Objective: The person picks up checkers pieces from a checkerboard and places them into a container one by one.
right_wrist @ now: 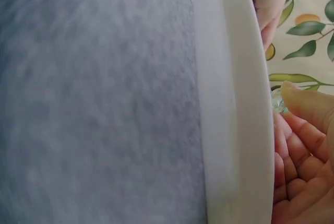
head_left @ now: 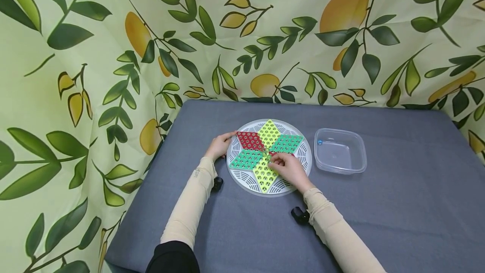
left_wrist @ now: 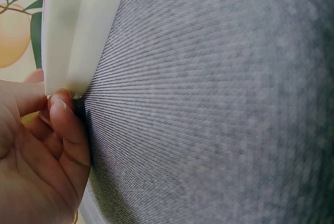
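A round white Chinese checkers board (head_left: 242,179) with a star of red, green and yellow points lies on the table. My left hand (head_left: 219,146) grips its left rim, thumb above and fingers curled at the edge, as the left wrist view shows. Over the near middle of the star, my right hand (head_left: 291,169) pinches a clear glass marble (right_wrist: 278,102) between thumb and fingers. Several small marbles (head_left: 266,151) appear clustered at the star's centre, partly hidden by the right fingers. Part of the red point on the right is covered by that hand.
Right of the board stands a clear plastic container (head_left: 342,155) with a blue marble (head_left: 320,142) in its far left corner. Grey cloth (head_left: 409,205) covers the table. A leaf-patterned curtain (head_left: 242,33) hangs behind and to the left. A black device sits at each wrist.
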